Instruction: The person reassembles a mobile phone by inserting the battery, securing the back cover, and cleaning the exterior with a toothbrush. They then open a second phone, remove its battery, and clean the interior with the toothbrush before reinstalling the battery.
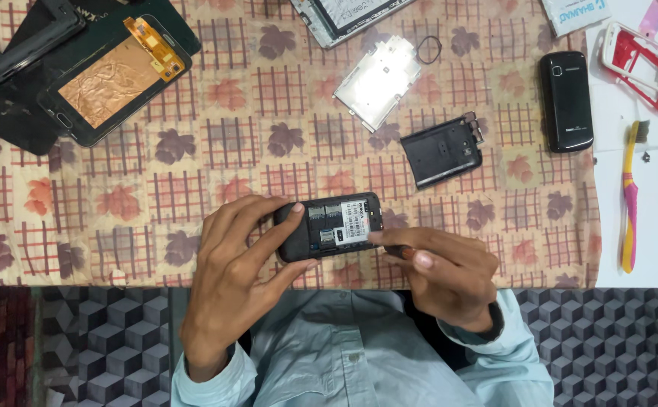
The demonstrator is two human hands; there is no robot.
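Opened phone in your hands

Your left hand (231,279) grips the black phone (330,225), back cover off, at the surface's (155,188) near edge; your right hand (445,275) pinches a small tool (398,251) against it.

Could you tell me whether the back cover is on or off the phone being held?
Off: the phone shows its bare inner compartment and label, gripped by the left hand.
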